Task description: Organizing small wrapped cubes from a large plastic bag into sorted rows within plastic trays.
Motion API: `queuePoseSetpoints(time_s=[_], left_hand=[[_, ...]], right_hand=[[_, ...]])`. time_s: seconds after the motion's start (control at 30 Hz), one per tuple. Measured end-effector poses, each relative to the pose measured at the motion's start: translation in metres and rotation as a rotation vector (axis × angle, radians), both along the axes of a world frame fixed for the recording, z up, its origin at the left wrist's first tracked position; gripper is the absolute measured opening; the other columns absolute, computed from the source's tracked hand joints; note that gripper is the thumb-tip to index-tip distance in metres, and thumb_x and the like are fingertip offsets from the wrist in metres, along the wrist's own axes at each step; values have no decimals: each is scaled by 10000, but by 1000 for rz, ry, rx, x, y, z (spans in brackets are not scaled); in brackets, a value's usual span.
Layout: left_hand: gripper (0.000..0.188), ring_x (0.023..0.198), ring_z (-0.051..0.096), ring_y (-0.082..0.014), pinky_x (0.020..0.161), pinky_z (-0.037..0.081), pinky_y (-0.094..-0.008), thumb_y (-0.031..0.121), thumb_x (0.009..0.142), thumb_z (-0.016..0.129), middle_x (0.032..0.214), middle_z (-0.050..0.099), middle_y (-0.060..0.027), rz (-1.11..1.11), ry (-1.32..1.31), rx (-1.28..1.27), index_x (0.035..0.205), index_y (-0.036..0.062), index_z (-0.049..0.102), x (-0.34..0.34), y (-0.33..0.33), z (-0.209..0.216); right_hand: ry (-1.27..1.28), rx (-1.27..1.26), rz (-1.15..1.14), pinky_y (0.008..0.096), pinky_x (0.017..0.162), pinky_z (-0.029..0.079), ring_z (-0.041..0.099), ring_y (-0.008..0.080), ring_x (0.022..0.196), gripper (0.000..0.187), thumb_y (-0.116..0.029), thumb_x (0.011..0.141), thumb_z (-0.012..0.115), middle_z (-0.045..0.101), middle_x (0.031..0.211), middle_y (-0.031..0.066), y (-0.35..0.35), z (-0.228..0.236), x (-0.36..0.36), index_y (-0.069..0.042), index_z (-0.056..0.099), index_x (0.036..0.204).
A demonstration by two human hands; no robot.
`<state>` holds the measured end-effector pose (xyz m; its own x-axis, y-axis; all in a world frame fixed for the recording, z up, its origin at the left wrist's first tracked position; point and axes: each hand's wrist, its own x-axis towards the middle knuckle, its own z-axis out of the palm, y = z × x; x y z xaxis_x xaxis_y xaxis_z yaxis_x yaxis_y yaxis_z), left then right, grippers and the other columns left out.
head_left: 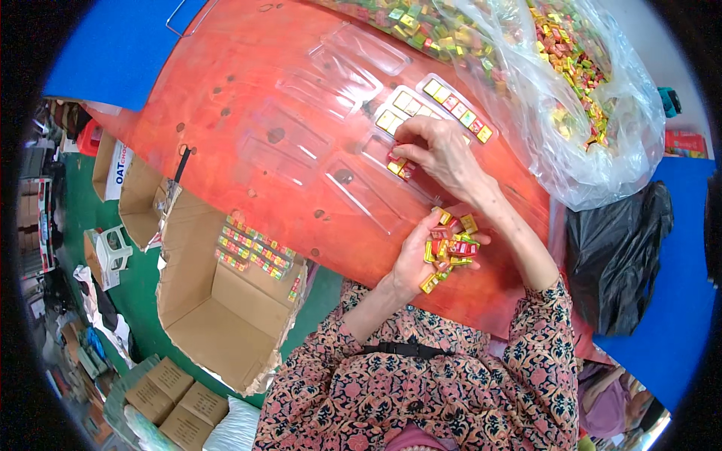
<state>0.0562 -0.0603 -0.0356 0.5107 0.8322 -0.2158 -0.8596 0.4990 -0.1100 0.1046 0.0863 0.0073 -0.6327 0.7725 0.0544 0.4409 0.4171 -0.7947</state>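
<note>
My left hand (411, 259) is cupped palm up near the table edge, holding a heap of small wrapped candies (451, 249) in red, yellow and green. My right hand (450, 159) reaches farther out, thumb and fingers pinched on a small red piece, apparently one of these candies, over a clear plastic tray (374, 146). Red and yellow candies lie in that tray's near end, partly hidden by the fingers. Beyond it sit a tray lined with candies in a row (457, 109) and trays with pale-topped pieces (406, 103), partly covered by my right hand.
Bare clear trays (365, 197) lie across the red table (203, 150). A large plastic bag (556, 177) of loose candies stands at the far right, a black bag (617, 255) below it. Left of me, an open cardboard box (241, 319) contains filled trays (256, 248).
</note>
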Motion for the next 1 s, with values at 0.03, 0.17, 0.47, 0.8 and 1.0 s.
queuePoseSetpoints(time_s=[0.03, 0.17, 0.47, 0.8, 1.0], left_hand=[[490, 1128, 520, -348, 744, 558, -477, 424, 969, 286, 1206, 535, -161, 4, 1, -1, 1277, 70, 427, -1, -1, -2], [482, 1104, 538, -347, 729, 564, -469, 423, 969, 287, 1183, 549, -155, -29, 0, 7, 1265, 74, 437, -2, -1, -4], [484, 1083, 554, -347, 741, 555, -497, 409, 965, 304, 1204, 540, -160, -20, -109, 28, 1269, 52, 424, -4, -1, -7], [461, 1084, 545, -383, 773, 503, -604, 390, 962, 326, 1239, 521, -178, 47, -97, 6, 1292, 84, 426, 1, -4, -11], [444, 1069, 556, -371, 775, 498, -613, 378, 963, 327, 1215, 540, -165, 39, -99, 1, 1285, 90, 431, 0, -5, -11]], right_hand=[[-33, 44, 19, 303, 627, 459, 583, 132, 689, 141, -97, 765, 671, 624, 735, 75, -1, -2, -3, 5, 637, 856], [67, -61, -2, 287, 597, 461, 595, 139, 674, 132, -101, 777, 667, 637, 752, 93, -4, -4, -5, -3, 645, 861], [61, 142, 80, 380, 623, 460, 589, 293, 701, 130, -110, 760, 652, 580, 733, 125, -7, -6, -12, -4, 630, 833], [30, 308, 106, 362, 615, 455, 572, 265, 714, 109, -77, 743, 652, 551, 761, 91, -12, -14, -12, -39, 619, 840], [35, 299, 130, 365, 612, 453, 566, 267, 702, 108, -93, 741, 665, 541, 752, 89, -13, -11, -11, -34, 603, 807]])
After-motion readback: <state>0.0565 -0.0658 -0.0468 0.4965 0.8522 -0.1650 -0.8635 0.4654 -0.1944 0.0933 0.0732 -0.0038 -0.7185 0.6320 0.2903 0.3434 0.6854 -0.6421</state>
